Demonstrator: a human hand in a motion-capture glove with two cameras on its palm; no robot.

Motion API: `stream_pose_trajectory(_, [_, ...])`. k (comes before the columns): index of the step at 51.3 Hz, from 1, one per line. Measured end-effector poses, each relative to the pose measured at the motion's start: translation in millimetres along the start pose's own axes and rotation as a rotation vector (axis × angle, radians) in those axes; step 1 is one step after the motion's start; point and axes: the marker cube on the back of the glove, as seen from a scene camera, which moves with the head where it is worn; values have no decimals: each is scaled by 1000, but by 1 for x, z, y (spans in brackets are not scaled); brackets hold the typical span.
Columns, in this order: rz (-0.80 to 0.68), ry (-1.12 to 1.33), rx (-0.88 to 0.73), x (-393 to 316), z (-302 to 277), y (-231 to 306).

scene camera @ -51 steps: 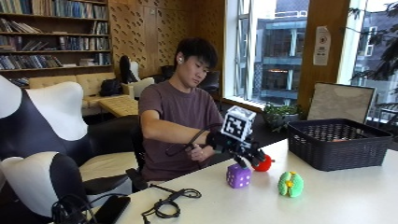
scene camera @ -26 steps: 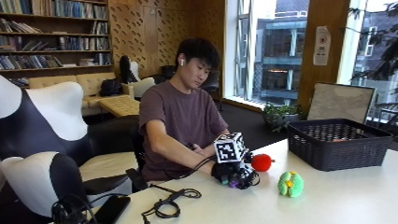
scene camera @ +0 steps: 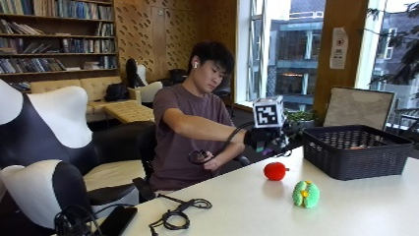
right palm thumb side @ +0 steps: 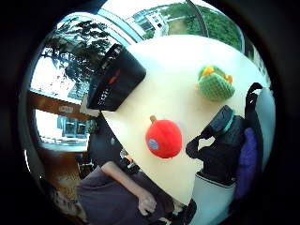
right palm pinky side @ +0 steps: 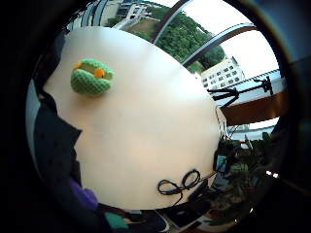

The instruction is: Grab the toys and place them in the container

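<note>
Purple toy [right palm thumb side: 247, 159] is in the gloved right hand [scene camera: 270, 140], raised above the tabletop [scene camera: 262, 206] near the edge on the person's side; in the thumb side palm view the gloved fingers [right palm thumb side: 220, 140] curl around it, so the hand grips the toy. From the outside view the toy itself is hidden behind the glove. Red ball-shaped toy [scene camera: 276, 171] sits on the tabletop just below and beside the raised hand, close to the same edge. Green knitted toy with orange spots [scene camera: 306, 193] lies farther in on the tabletop, apart from the red one. Black slotted basket [scene camera: 357, 152] stands toward the window end of the tabletop, beyond the red toy and well apart from the hand; contents cannot be made out. Bare left hand [scene camera: 208, 162] is low in front of the person's body, below the table edge, away from the right hand; its grip cannot be told. A coiled black cable [scene camera: 178, 216] lies at the tabletop's near corner.
</note>
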Motion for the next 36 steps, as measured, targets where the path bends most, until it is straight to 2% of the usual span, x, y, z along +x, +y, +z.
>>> stream_pose_trajectory(10, [-67, 4, 54, -57, -89, -59])
stream_pose_trajectory(15, [-81, 185, 93, -78, -110, -94])
stream_pose_trajectory(17, [-62, 187, 103, -93, -116, -106])
stream_pose_trajectory(21, [-24, 130, 113, -131, -122, -128])
stream_pose_trajectory(24, [-125, 24, 113, -168, -122, -140])
stream_pose_trajectory(28, [-65, 81, 110, -205, -110, -167])
stream_pose_trajectory(32, [-105, 53, 100, -252, -93, -195])
stream_pose_trajectory(36, [68, 139, 109, -273, -78, -219])
